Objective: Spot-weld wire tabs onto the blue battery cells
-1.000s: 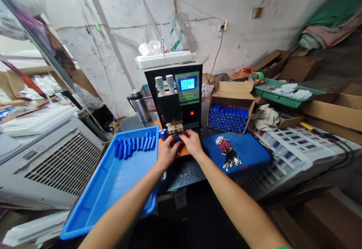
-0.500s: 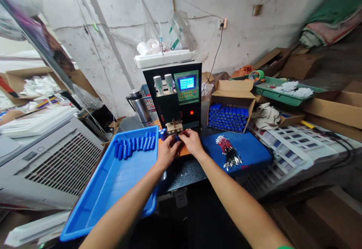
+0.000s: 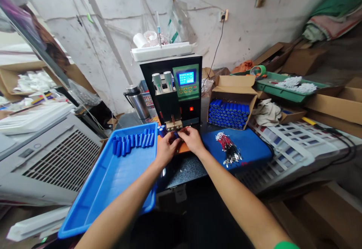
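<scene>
Both hands meet just below the electrodes of a black spot welder (image 3: 186, 114) with a lit screen. My left hand (image 3: 166, 148) is closed on a blue cylindrical battery cell (image 3: 176, 134), of which only a small part shows between the fingers. My right hand (image 3: 192, 139) pinches close beside the cell, its fingertips near the welding tips; whatever sits in them is too small to make out. A few more blue cells (image 3: 161, 130) stand left of the electrodes. An orange mat (image 3: 183, 148) lies under the hands.
At left, a blue tray (image 3: 113, 188) has a row of blue cells along its far end. To the right are a bundle of red and black wire leads (image 3: 228, 149) on a blue pad and a cardboard box (image 3: 236, 89) of cells. A steel flask (image 3: 138, 102) stands behind the tray.
The camera view has shifted a little. Both hands stay together under the electrodes, with hardly any change in their grip.
</scene>
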### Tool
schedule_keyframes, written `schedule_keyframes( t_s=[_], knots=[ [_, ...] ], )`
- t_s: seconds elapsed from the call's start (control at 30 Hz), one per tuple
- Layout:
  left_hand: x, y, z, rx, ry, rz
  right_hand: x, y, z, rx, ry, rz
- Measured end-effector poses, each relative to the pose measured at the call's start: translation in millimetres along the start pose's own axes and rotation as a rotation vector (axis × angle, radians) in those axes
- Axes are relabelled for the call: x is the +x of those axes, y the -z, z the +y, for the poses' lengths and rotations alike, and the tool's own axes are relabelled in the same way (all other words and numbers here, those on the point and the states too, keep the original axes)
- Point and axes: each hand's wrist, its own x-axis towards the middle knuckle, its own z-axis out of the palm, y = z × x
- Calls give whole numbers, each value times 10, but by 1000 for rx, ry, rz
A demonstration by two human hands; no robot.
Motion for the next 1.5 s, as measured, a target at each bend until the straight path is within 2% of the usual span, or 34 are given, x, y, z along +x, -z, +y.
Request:
schedule_keyframes(
  t_s=[0.13,0.23,0.4,0.5,0.57,0.6,0.67,0.77,0.83,1.03,1.3,1.5],
  knots=[
    [1,10,-3,7,-14,-13,-65,32,14,-92,-9,-12],
    [4,12,-22,45,-9,-10,-86,49,0,-154,-8,-83],
    [22,20,-13,-1,-5,-30,-79,59,-15,-134,-12,-117],
    [26,117,32,7,53,-56,-85,53,-10,-75,-37,-113],
    [15,224,78,141,91,-44,-90,48,-7,-31,-54,-109],
    [4,279,105,223,93,-58,-90,46,-6,-12,-62,-103],
    [-21,370,165,336,74,-157,-87,43,-6,22,-80,-81],
    [-61,420,247,353,64,-319,-76,39,-7,72,-115,-51],
    [-80,402,273,333,72,-347,-71,38,-7,102,-132,-41],
    [-111,315,215,263,84,-344,-98,93,-22,111,-124,-53],
    [-118,259,203,396,-139,-235,-162,190,-58,17,9,-254],
    [-123,228,155,461,-211,-228,-182,175,-65,-42,35,-280]
  ],
)
